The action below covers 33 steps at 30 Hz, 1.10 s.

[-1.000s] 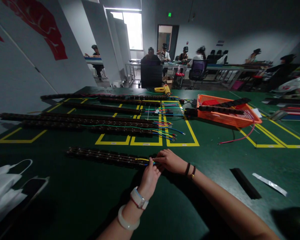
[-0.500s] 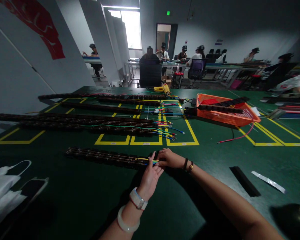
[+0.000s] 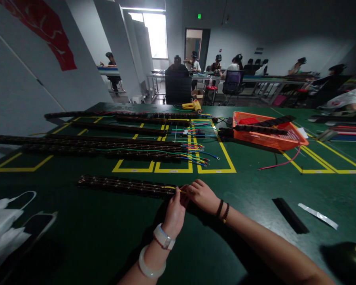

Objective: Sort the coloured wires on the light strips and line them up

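Observation:
A long black strip, like a chain of dark segments (image 3: 123, 185), lies on the green table in front of me. From its right end comes a yellow wire (image 3: 168, 187). My left hand (image 3: 176, 211) is closed around the wires at that end, thumb on top. Just to its right, my right hand (image 3: 202, 194) pinches the yellow wire between its fingertips. Both hands' fingers meet there, and the wire ends are hidden among them.
Behind lie several similar black strips (image 3: 106, 143) with coloured wire ends. An orange basket (image 3: 255, 139) holds dark parts. A yellow heat gun (image 3: 192, 106) rests at the back. Black sleeving (image 3: 290, 215) and a white strip (image 3: 318, 216) lie right, a white bag (image 3: 6, 225) left.
My left fingers, stretched out before, have curled in and the thumb has come down over the wires. My right hand has turned slightly and shifted a little. The black strip stays about in place.

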Motion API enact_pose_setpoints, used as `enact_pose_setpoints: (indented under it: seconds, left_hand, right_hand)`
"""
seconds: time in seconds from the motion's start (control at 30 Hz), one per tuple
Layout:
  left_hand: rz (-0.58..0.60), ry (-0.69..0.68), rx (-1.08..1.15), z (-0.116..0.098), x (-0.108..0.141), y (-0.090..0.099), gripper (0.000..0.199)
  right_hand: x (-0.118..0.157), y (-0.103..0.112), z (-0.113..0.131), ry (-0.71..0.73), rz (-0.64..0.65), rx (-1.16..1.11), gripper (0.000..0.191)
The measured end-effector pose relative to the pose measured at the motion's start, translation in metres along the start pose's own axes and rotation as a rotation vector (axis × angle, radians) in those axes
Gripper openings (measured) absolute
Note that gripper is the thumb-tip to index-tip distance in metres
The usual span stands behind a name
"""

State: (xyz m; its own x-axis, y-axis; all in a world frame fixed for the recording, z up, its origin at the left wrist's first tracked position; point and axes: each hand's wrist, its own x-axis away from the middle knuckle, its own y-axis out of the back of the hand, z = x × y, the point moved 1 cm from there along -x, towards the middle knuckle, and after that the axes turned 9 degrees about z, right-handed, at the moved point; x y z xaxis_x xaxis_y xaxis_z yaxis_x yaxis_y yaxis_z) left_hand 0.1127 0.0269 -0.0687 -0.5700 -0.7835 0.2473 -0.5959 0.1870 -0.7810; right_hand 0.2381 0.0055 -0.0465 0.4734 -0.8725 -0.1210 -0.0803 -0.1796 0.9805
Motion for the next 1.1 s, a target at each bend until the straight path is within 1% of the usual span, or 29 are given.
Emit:
enact_pose_setpoints:
  seconds: [0.1, 0.23, 0.3, 0.37, 0.5, 0.63, 0.73, 0.8, 0.87, 0.93, 1.03, 1.1]
  left_hand:
    - [0.000, 0.000, -0.025, 0.000, -0.001, 0.001, 0.024]
    - [0.019, 0.019, -0.042, -0.001, 0.000, 0.002, 0.031]
    - [0.017, 0.033, -0.040, -0.001, 0.001, 0.002, 0.032]
    - [0.023, 0.032, -0.035, -0.002, 0.001, 0.001, 0.033]
    - [0.021, 0.037, -0.039, -0.003, 0.002, 0.000, 0.034]
    - [0.034, 0.045, -0.067, -0.002, 0.003, 0.000, 0.033]
    - [0.049, 0.060, -0.092, 0.000, 0.004, -0.001, 0.033]
    - [0.047, 0.067, -0.100, 0.000, 0.005, 0.000, 0.034]
    - [0.047, 0.073, -0.094, 0.000, 0.005, 0.000, 0.033]
    - [0.050, 0.073, -0.082, 0.000, 0.005, 0.000, 0.032]
    - [0.048, 0.079, -0.080, -0.001, 0.005, 0.000, 0.032]
    - [0.046, 0.082, -0.082, -0.001, 0.005, 0.000, 0.031]
  right_hand:
    - [0.010, 0.001, 0.005, -0.049, -0.033, -0.074, 0.022]
    - [0.028, 0.000, 0.003, -0.279, -0.132, -0.312, 0.024]
    - [0.034, -0.005, 0.003, -0.342, -0.165, -0.355, 0.027]
    - [0.037, -0.012, 0.002, -0.334, -0.170, -0.342, 0.027]
    - [0.036, -0.022, 0.004, -0.263, -0.187, -0.257, 0.022]
    - [0.036, -0.021, 0.009, -0.187, -0.213, -0.149, 0.024]
    - [0.038, -0.017, 0.009, -0.116, -0.211, -0.163, 0.024]
    - [0.039, -0.014, 0.006, -0.140, -0.223, -0.239, 0.021]
    - [0.040, -0.013, 0.001, -0.205, -0.234, -0.334, 0.021]
    - [0.040, -0.014, -0.002, -0.246, -0.223, -0.409, 0.021]
    - [0.041, -0.017, -0.004, -0.258, -0.194, -0.493, 0.020]
    - [0.042, -0.017, -0.005, -0.311, -0.202, -0.545, 0.020]
